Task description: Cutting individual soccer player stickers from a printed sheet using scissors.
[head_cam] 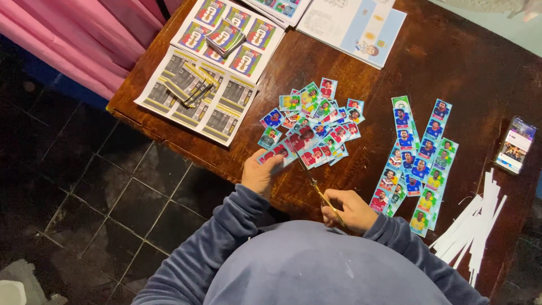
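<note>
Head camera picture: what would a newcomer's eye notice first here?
Probably the bright pile of cut picture cards in the middle of the dark wooden table, where the left hand grips one card. Next, the long uncut card strips to the right, beside the right hand holding scissors. White paper trimmings lie at the right edge.

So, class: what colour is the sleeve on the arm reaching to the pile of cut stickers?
Greyish-blue sleeve, plain; the head view shows it.
</note>
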